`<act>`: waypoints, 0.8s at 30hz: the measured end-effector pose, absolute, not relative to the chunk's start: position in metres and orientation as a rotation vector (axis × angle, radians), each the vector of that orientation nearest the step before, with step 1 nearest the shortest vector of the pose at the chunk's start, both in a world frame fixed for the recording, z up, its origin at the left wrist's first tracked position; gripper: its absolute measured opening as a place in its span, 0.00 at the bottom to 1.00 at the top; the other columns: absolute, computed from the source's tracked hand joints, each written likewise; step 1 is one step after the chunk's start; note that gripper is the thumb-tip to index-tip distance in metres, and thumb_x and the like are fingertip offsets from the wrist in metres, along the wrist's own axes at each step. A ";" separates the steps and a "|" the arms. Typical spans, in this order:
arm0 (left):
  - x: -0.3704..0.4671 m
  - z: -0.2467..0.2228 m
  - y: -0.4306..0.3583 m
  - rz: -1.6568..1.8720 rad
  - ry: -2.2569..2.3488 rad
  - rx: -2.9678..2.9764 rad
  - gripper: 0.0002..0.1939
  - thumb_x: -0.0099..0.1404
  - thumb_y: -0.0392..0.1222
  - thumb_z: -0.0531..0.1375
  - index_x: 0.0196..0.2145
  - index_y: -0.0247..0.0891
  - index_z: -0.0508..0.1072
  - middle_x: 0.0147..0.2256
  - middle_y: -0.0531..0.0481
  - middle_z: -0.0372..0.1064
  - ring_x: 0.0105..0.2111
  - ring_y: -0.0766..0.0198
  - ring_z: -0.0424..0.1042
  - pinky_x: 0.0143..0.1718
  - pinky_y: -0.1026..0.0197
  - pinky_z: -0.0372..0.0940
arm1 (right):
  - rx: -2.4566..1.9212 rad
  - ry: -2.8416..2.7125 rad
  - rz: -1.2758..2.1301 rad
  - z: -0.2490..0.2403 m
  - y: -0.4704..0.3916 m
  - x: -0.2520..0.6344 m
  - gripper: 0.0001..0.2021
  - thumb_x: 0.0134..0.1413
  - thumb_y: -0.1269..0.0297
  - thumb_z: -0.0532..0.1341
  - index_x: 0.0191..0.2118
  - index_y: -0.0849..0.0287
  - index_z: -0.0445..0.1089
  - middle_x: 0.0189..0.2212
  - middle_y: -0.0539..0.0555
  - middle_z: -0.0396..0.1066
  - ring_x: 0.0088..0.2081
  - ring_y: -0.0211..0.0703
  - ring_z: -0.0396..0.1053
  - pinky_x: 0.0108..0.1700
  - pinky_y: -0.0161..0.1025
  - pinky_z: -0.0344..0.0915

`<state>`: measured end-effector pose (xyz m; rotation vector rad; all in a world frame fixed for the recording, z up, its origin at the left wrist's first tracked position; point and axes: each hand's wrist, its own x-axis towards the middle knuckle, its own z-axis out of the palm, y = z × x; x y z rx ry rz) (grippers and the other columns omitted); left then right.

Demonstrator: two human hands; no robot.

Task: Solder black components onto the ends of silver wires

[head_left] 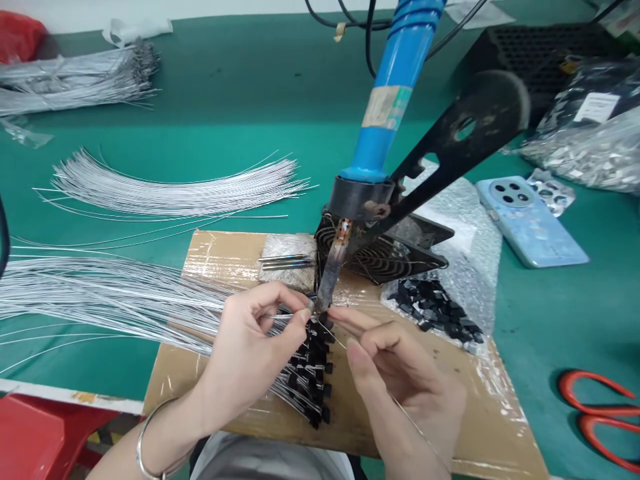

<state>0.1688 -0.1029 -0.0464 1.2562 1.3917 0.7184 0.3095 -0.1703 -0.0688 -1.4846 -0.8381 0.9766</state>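
A blue-handled soldering iron (373, 148) is clamped in a black stand arm (465, 127), its tip pointing down between my hands. My left hand (255, 357) pinches the end of a thin grey wire just left of the tip; my fingertips partly hide that end. My right hand (405, 380) is closed on a strand of solder wire (334, 335), which reaches up to the tip and trails over my palm. Below my fingers lies a row of wires with small black end pieces (313, 380). A bundle of grey wires (125, 293) stretches to the left.
A cardboard sheet (465, 427) covers the work spot, with a black fan (380, 257) behind the tip. Loose black pieces (435, 307) lie on bubble wrap. A phone (535, 220) and red-handled scissors (600, 413) sit right; another wire bundle (175, 190) lies back left.
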 end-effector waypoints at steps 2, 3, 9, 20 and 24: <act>0.169 -0.047 -0.102 0.715 1.389 1.266 0.06 0.62 0.39 0.63 0.28 0.37 0.76 0.32 0.47 0.80 0.30 0.62 0.73 0.27 0.63 0.56 | -1.492 -0.824 0.973 -0.068 -0.170 0.308 0.13 0.63 0.64 0.66 0.27 0.54 0.68 0.47 0.55 0.84 0.45 0.47 0.82 0.45 0.38 0.76; 0.169 -0.047 -0.102 0.713 1.391 1.270 0.06 0.62 0.39 0.63 0.28 0.37 0.76 0.32 0.47 0.80 0.30 0.62 0.73 0.26 0.63 0.56 | -1.491 -0.818 0.976 -0.068 -0.170 0.308 0.13 0.62 0.64 0.67 0.27 0.54 0.68 0.47 0.55 0.84 0.45 0.47 0.83 0.44 0.38 0.76; 0.168 -0.046 -0.103 0.718 1.401 1.291 0.06 0.62 0.39 0.63 0.28 0.37 0.76 0.32 0.46 0.79 0.29 0.62 0.71 0.26 0.63 0.54 | -1.478 -0.791 0.998 -0.068 -0.170 0.307 0.12 0.62 0.63 0.68 0.28 0.54 0.68 0.47 0.56 0.84 0.45 0.46 0.83 0.44 0.37 0.77; 0.169 -0.048 -0.103 0.716 1.414 1.301 0.06 0.62 0.39 0.63 0.28 0.36 0.76 0.35 0.46 0.81 0.26 0.66 0.67 0.23 0.63 0.49 | -1.512 -0.922 0.890 -0.074 -0.172 0.308 0.12 0.64 0.64 0.65 0.28 0.54 0.67 0.47 0.57 0.84 0.45 0.49 0.82 0.46 0.41 0.74; 0.170 -0.048 -0.104 0.724 1.417 1.311 0.06 0.62 0.39 0.62 0.28 0.36 0.76 0.34 0.45 0.80 0.28 0.64 0.69 0.23 0.64 0.51 | -1.505 -0.949 0.874 -0.076 -0.173 0.307 0.11 0.64 0.65 0.64 0.29 0.54 0.67 0.47 0.55 0.84 0.49 0.48 0.81 0.50 0.41 0.71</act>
